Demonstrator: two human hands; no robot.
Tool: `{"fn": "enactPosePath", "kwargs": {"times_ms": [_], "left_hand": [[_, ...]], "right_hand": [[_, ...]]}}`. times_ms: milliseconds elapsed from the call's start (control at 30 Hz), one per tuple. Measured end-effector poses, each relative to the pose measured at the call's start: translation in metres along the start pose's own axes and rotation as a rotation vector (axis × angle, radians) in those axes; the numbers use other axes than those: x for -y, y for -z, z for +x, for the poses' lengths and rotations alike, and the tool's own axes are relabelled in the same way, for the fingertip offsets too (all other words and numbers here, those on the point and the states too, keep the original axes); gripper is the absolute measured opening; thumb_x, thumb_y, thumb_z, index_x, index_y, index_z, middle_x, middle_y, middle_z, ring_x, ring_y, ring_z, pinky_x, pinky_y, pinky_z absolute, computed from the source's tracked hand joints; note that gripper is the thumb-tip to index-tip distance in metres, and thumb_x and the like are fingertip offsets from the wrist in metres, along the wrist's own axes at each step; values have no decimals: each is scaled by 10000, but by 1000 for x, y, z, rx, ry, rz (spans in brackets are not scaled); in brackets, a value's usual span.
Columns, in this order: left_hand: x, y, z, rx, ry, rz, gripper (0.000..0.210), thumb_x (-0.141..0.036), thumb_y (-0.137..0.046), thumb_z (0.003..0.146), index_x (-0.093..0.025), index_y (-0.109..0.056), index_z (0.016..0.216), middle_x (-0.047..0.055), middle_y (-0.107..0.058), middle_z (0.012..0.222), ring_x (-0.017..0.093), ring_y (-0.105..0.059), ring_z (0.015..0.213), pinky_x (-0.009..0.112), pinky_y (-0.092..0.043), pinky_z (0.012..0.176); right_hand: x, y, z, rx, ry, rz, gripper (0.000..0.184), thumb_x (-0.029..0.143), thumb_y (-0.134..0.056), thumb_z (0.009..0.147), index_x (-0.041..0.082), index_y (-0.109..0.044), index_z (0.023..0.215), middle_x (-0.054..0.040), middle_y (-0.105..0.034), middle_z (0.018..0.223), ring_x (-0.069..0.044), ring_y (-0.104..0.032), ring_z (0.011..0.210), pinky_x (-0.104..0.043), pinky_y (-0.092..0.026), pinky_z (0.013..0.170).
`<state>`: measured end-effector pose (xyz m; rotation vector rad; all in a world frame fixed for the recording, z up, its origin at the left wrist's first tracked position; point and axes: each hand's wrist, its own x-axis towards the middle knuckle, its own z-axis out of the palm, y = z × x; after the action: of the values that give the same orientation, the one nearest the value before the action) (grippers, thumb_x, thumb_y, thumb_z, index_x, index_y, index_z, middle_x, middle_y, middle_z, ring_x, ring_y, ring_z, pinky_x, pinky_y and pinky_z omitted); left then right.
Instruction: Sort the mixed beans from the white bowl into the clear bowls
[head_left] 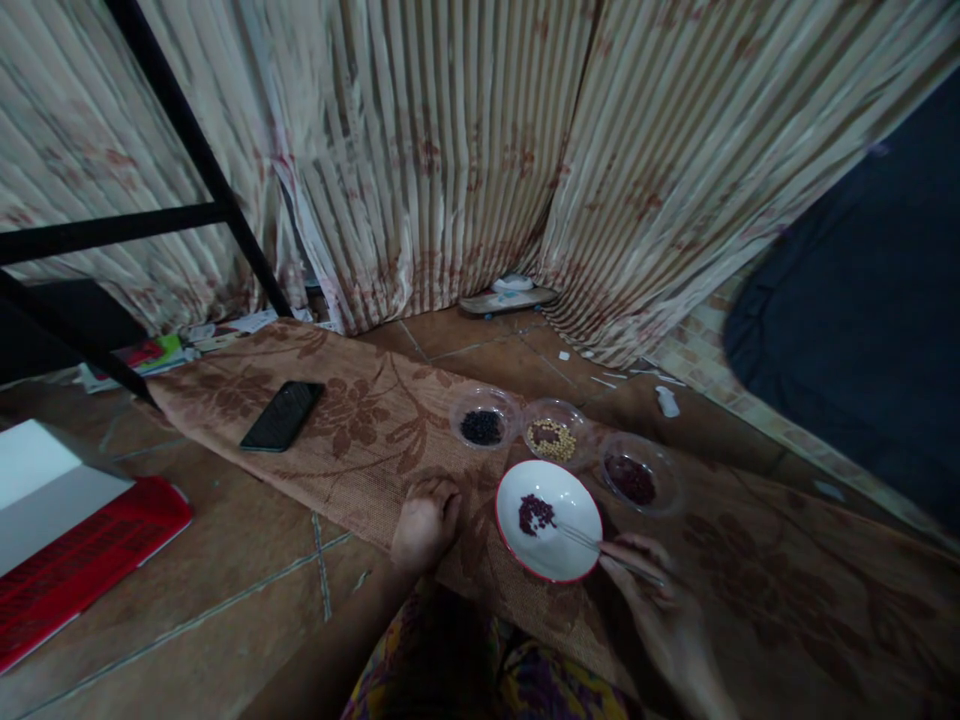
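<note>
My right hand (656, 590) is closed around a pair of thin metal chopsticks (577, 537). Their tips reach down into a white bowl with a red rim (574, 490), beside a small heap of dark red beans (535, 514). Left of the bowl, my left hand (426, 522) rests on the cloth with its fingers curled in, and nothing shows in it. Behind the bowl stand three clear plastic bowls: one with black beans (481, 428), one with yellow beans (552, 439), and one with dark red beans (631, 480).
A brown patterned cloth (360, 440) covers the long low table. On its left part lies a black phone (283, 415). A red and white box (90, 540) sits on the tiled floor at left. Beyond are striped curtains (450, 150), a skateboard (506, 301) and a black metal frame (187, 130).
</note>
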<state>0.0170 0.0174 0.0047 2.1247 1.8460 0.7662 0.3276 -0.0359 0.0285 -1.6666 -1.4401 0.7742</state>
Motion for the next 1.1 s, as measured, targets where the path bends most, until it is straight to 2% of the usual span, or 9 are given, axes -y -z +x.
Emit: {"fn": "enactPosePath", "kwargs": {"times_ms": [200,500,633,767,867,900,1000,1100], "left_hand": [[-1,2,0,1,-9,-11,208,-247,-468,936,-209,-652,847,44,-677,865,199,-613,839,343,-445,824],[-1,2,1,-19,-16,-9,183,-240,-490,920,-208,-652,841,49,-689,871,208,-613,839,340,-451,796],[0,2,2,-21,-29,-8,202,-242,-471,924,-205,-641,823,51,-690,857,206,-623,831,344,-457,802],[2,2,4,-21,-43,-10,231,-257,-446,931,-209,-638,813,49,-691,842,214,-632,837,353,-461,800],[3,1,4,-23,-31,-6,231,-264,-446,926,-221,-645,817,42,-698,844,217,-641,831,351,-469,781],[4,1,4,-30,-26,-6,228,-265,-449,922,-224,-650,821,40,-701,846,217,-644,829,350,-473,775],[6,-1,5,-53,-32,-8,225,-277,-459,912,-228,-664,831,41,-708,846,219,-650,823,351,-484,772],[7,-2,5,-49,-31,4,241,-288,-451,918,-228,-666,828,42,-710,852,225,-649,821,365,-485,779]], "right_hand": [[2,1,1,25,-5,27,336,532,-649,796,245,-769,921,-63,-608,1151,-222,-610,1058,-312,-537,860],[3,-7,-5,-8,-35,83,322,515,-647,804,234,-769,903,-72,-618,1142,-227,-612,1063,-297,-547,814],[10,1,-3,-155,-24,94,314,501,-684,766,220,-770,877,-80,-655,1099,-232,-621,1039,-316,-538,817],[19,28,20,-374,65,147,291,462,-698,759,211,-764,890,-89,-690,1078,-239,-640,1000,-339,-533,787],[17,48,44,-504,159,81,332,483,-681,758,189,-759,891,-96,-725,997,-260,-654,965,-434,-498,899],[14,52,50,-515,129,60,350,496,-673,757,182,-759,884,-101,-730,987,-271,-656,971,-448,-493,907],[5,52,57,-526,48,62,376,504,-666,757,152,-756,854,-124,-746,918,-283,-679,920,-438,-518,869],[0,39,48,-583,1,93,399,505,-661,765,136,-752,887,-135,-751,928,-282,-691,893,-417,-539,817]]}}
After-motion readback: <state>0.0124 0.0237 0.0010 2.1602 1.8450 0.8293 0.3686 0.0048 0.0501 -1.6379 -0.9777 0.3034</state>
